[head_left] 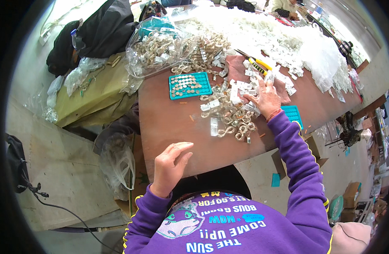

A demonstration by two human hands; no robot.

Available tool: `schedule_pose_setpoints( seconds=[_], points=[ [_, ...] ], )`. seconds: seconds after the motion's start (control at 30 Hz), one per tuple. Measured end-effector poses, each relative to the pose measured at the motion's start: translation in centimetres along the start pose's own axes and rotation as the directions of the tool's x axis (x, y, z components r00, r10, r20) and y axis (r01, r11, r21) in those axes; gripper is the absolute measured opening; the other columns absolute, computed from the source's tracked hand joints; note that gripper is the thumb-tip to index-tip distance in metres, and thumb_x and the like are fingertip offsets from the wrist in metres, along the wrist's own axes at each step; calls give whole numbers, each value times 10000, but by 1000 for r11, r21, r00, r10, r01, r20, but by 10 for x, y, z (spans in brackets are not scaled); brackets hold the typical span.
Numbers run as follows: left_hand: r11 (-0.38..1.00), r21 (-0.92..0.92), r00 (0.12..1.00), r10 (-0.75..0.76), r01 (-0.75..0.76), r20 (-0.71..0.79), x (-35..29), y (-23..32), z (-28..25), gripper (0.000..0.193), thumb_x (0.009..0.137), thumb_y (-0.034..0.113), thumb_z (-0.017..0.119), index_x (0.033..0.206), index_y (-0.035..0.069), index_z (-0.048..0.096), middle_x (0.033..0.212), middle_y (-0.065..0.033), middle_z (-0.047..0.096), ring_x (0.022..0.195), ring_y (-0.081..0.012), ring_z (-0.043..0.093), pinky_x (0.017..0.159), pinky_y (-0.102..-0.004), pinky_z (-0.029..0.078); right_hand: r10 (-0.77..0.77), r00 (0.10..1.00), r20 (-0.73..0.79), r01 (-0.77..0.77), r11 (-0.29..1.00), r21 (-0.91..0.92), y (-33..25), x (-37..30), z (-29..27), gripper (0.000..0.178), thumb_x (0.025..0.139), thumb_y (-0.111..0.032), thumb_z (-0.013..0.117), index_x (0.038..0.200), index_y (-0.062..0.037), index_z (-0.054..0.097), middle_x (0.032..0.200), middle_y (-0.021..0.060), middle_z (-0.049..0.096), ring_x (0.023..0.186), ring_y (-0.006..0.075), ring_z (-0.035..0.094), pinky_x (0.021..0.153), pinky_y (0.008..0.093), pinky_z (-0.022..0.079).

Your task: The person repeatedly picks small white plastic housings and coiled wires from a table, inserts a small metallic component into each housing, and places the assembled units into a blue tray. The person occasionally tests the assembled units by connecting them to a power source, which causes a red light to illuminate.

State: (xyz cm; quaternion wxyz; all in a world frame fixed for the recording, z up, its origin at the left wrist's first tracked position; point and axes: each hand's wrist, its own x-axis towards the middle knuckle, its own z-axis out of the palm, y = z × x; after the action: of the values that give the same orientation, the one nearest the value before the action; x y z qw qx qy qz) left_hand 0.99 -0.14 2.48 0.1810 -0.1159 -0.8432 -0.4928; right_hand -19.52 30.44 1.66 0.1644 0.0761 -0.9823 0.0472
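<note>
My left hand [170,168] hovers over the near edge of the brown table [169,127], thumb apart from the fingers and nothing in it. Farther right, my right hand [267,98] reaches with spread fingers over a heap of small white plastic cases [239,89]; whether a fingertip touches one is hard to see. Just beyond that hand lie pliers [258,66] with yellow and black handles, beside a pinkish cloth [235,67]. Coils of thin beige wire [234,120] joined to white cases spread between my hands. A turquoise tray [207,90] holds many round silvery discs.
A clear bag [139,59] full of wire coils stands at the far left of the table. White pieces [266,34] pile up across the back. A second turquoise tray [292,115] sits by my right sleeve. Another person [283,8] works at the far right.
</note>
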Motion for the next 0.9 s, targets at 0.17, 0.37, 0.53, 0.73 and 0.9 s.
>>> schedule_pose_setpoints(
  seconds=[0.17, 0.37, 0.53, 0.73, 0.9],
  points=[
    [998, -58, 999, -40, 40, 4, -6, -7, 4, 215, 806, -43, 673, 1016, 1, 692, 972, -140, 698, 869, -225, 679, 766, -293, 533, -50, 997, 57, 49, 998, 31, -9, 9, 4, 738, 760, -571, 707, 1361, -211, 474, 1255, 176, 505, 1050, 355, 609, 815, 437, 536],
    [995, -89, 999, -49, 48, -9, -9, -11, 2, 206, 803, -34, 679, 1005, 4, 693, 960, -135, 699, 858, -233, 679, 749, -297, 533, -157, 980, -119, 171, 978, 120, 0, 15, 21, 419, 793, -357, 742, 1157, -181, 631, 1097, 143, 624, 942, 328, 650, 779, 398, 545],
    [998, -62, 999, 11, -13, -44, -10, -13, 3, 198, 802, -34, 682, 992, 18, 686, 941, -135, 692, 821, -255, 676, 707, -305, 540, -199, 959, -201, 233, 959, 159, 9, 24, 13, 325, 828, -326, 682, 1124, -198, 643, 989, 153, 633, 837, 330, 656, 726, 419, 544],
    [996, 49, 997, 74, -76, 24, 0, -8, -6, 208, 800, 19, 690, 1006, 42, 677, 1013, -146, 669, 891, -309, 663, 754, -355, 546, -183, 975, -128, 213, 934, 287, -18, 22, -26, 253, 813, -254, 704, 1050, -181, 653, 935, 102, 638, 738, 294, 658, 646, 395, 531],
    [930, 246, 960, 246, -272, 132, 60, -20, -15, 209, 805, 67, 687, 1010, 43, 658, 1050, -131, 658, 955, -319, 644, 822, -371, 527, -499, 793, -349, 596, 753, 278, -59, 15, -40, 228, 825, -227, 691, 1042, -177, 644, 873, 74, 599, 692, 279, 645, 616, 373, 530]
  ],
)
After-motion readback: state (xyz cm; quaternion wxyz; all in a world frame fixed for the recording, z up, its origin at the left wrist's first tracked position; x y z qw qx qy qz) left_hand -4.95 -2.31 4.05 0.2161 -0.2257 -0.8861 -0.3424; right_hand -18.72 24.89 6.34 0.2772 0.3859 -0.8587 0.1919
